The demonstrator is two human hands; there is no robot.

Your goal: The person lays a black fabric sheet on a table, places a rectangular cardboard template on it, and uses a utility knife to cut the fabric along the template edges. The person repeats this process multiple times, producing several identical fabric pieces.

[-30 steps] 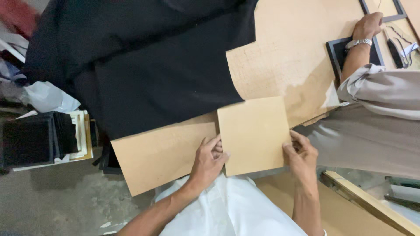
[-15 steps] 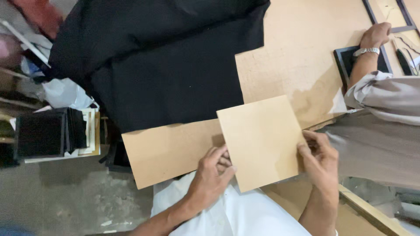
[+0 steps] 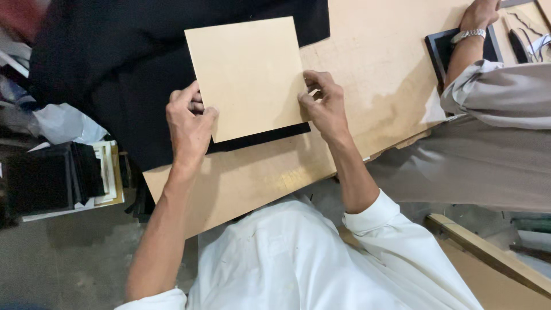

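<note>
A square tan board [image 3: 248, 74] is held flat over the black cloth [image 3: 115, 63] that covers the far part of the wooden table [image 3: 258, 172]. My left hand [image 3: 188, 123] grips the board's left edge near its lower corner. My right hand [image 3: 324, 103] pinches its right edge. The board's near edge lies just past the cloth's straight front edge, so a thin black strip shows below it.
A second person in grey clothing [image 3: 493, 115] stands at the right, a hand with a metal wristwatch [image 3: 468, 35] resting on a black picture frame [image 3: 442, 49]. Black frames and papers [image 3: 57, 175] are stacked at the left. A wooden plank [image 3: 488, 258] lies at lower right.
Both hands have carried the tan board away from the table's near edge, forward onto the black cloth. The view has shifted closer.
</note>
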